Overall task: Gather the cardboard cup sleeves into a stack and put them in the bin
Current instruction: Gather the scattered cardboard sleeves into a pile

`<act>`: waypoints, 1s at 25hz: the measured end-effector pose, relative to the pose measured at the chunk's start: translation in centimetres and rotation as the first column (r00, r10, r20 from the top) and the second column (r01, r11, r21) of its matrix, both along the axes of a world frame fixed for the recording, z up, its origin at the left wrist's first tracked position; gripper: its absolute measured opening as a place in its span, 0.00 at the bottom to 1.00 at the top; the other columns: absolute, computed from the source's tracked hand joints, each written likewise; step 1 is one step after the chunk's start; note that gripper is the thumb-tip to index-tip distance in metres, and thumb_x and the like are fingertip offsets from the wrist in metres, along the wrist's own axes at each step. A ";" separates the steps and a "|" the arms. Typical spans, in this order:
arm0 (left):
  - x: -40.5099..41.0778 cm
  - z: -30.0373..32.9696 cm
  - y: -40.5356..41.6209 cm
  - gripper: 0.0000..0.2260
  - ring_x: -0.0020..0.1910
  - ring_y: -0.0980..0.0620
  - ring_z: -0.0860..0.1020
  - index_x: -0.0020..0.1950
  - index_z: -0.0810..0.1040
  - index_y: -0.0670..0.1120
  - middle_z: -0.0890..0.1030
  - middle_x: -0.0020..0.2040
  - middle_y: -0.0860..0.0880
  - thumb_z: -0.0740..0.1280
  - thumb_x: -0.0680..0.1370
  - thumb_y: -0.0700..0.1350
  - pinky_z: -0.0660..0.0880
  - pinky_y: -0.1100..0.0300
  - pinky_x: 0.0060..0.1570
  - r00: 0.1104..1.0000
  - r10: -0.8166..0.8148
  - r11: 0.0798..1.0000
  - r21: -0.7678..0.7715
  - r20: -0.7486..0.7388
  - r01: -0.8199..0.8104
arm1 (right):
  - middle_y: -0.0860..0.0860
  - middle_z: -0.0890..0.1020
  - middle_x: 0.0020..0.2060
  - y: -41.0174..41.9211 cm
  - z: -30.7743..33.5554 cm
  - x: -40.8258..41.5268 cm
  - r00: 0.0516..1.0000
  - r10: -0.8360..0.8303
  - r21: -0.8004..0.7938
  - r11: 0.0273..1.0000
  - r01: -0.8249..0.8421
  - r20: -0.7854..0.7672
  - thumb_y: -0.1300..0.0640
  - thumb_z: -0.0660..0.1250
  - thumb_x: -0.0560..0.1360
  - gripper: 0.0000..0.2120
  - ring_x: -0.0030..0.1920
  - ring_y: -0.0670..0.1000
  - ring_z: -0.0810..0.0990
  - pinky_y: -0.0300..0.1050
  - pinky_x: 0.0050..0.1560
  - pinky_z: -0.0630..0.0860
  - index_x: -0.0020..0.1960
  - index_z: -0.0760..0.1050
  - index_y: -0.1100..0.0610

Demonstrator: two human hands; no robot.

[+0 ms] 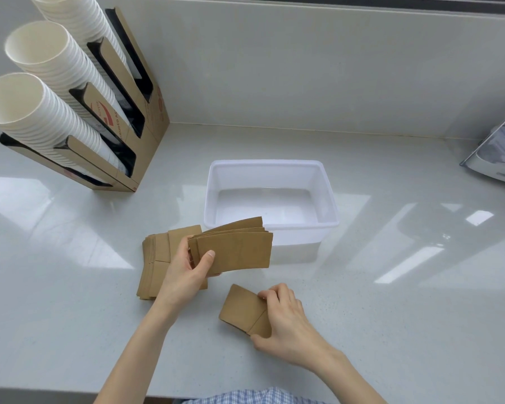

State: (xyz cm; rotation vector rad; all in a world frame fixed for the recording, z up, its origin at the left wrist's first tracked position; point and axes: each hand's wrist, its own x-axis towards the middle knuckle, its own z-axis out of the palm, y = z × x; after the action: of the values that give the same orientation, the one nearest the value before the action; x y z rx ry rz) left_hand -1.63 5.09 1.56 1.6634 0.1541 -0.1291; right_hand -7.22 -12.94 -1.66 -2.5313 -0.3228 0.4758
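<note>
My left hand (187, 272) grips a fanned bundle of brown cardboard cup sleeves (239, 249), raised above the counter just in front of the white plastic bin (330, 199). Nothing lies inside the bin. Under and left of that hand lies a loose pile of more sleeves (153, 260) flat on the counter. My right hand (286, 319) pinches a small stack of sleeves (242, 309) resting on the counter, closer to me, fingers on its right end.
A cardboard holder (146, 112) with three tilted columns of white paper cups (41, 112) stands at the back left. A clear stand with papers (499, 153) sits at the right edge. The pale wall rises behind the bin; the counter's front edge is near my body.
</note>
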 end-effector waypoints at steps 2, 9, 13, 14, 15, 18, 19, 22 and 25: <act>0.1 0.0 0.1 0.09 0.42 0.61 0.80 0.47 0.70 0.56 0.78 0.49 0.54 0.60 0.77 0.41 0.79 0.58 0.47 1.000 0.010 1.000 0.010 -0.013 -0.010 | 0.49 0.62 0.57 -1.4 1.1 0.4 0.997 0.011 0.124 0.992 -0.002 -0.072 0.49 0.66 0.69 0.30 0.60 0.50 0.66 0.39 0.63 0.64 0.67 0.59 0.55; 0.0 0.2 -0.8 0.07 0.45 0.55 0.81 0.53 0.70 0.48 0.78 0.54 0.46 0.59 0.77 0.40 0.81 0.58 0.43 0.991 -0.076 0.996 -0.065 -0.113 0.069 | 0.44 0.60 0.56 -3.8 5.1 3.0 0.992 -0.030 0.197 0.980 0.005 0.124 0.52 0.68 0.70 0.32 0.60 0.43 0.63 0.26 0.59 0.60 0.69 0.58 0.53; -0.3 0.9 -2.3 0.09 0.48 0.51 0.79 0.54 0.71 0.47 0.78 0.53 0.46 0.54 0.79 0.40 0.81 0.60 0.38 0.980 -0.131 0.971 -0.221 -0.149 0.096 | 0.49 0.61 0.62 -3.2 5.5 4.3 0.957 0.001 0.075 0.997 -0.023 0.291 0.53 0.66 0.71 0.32 0.60 0.46 0.61 0.34 0.63 0.56 0.71 0.56 0.54; -0.3 1.0 -2.7 0.10 0.49 0.51 0.79 0.55 0.71 0.47 0.77 0.53 0.46 0.53 0.79 0.41 0.81 0.59 0.39 0.977 -0.141 0.961 -0.258 -0.162 0.096 | 0.51 0.61 0.63 -3.0 5.4 4.4 0.950 0.015 0.053 0.998 -0.033 0.312 0.54 0.65 0.71 0.32 0.61 0.47 0.61 0.34 0.63 0.55 0.71 0.56 0.55; -0.3 1.2 -3.0 0.11 0.49 0.51 0.79 0.55 0.71 0.47 0.77 0.53 0.46 0.52 0.79 0.43 0.81 0.59 0.40 0.974 -0.152 0.955 -0.280 -0.169 0.101 | 0.52 0.62 0.63 -2.8 5.4 4.4 0.944 0.027 0.039 0.998 -0.043 0.329 0.54 0.65 0.71 0.32 0.62 0.48 0.60 0.34 0.63 0.54 0.71 0.57 0.55; -0.5 1.2 -3.9 0.09 0.47 0.54 0.81 0.56 0.70 0.48 0.77 0.52 0.49 0.54 0.79 0.47 0.81 0.58 0.44 0.970 -0.189 0.958 -0.247 -0.154 0.147 | 0.53 0.63 0.63 -2.2 5.1 4.6 0.929 0.063 0.026 0.997 -0.078 0.366 0.55 0.65 0.71 0.31 0.61 0.46 0.58 0.34 0.63 0.54 0.71 0.58 0.55; -0.5 1.2 -4.1 0.09 0.48 0.54 0.80 0.56 0.69 0.48 0.77 0.53 0.49 0.56 0.78 0.47 0.81 0.59 0.43 0.971 -0.193 0.964 -0.212 -0.139 0.161 | 0.53 0.63 0.63 -2.1 5.0 4.6 0.925 0.073 0.028 0.996 -0.090 0.373 0.55 0.65 0.70 0.31 0.60 0.45 0.57 0.35 0.63 0.55 0.71 0.58 0.55; -0.5 0.7 -4.2 0.08 0.49 0.54 0.80 0.57 0.68 0.49 0.76 0.54 0.49 0.59 0.77 0.43 0.81 0.62 0.41 0.979 -0.170 0.973 -0.175 -0.112 0.149 | 0.49 0.62 0.62 -2.2 4.8 4.6 0.940 0.023 0.092 0.994 -0.057 0.339 0.53 0.66 0.70 0.32 0.60 0.43 0.57 0.36 0.66 0.56 0.71 0.58 0.51; -0.4 0.5 -3.8 0.11 0.51 0.54 0.79 0.59 0.67 0.47 0.76 0.56 0.49 0.59 0.77 0.42 0.80 0.64 0.40 0.982 -0.154 0.975 -0.175 -0.108 0.133 | 0.43 0.59 0.59 -2.9 4.6 4.3 0.944 -0.239 0.309 0.937 0.163 0.225 0.52 0.67 0.71 0.32 0.62 0.41 0.58 0.36 0.66 0.57 0.71 0.57 0.48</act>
State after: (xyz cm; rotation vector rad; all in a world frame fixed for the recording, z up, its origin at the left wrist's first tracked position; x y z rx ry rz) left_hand -1.99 1.31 2.09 1.4982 0.1108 -0.3444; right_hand -2.89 -15.82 2.96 -2.3067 -0.2044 0.0104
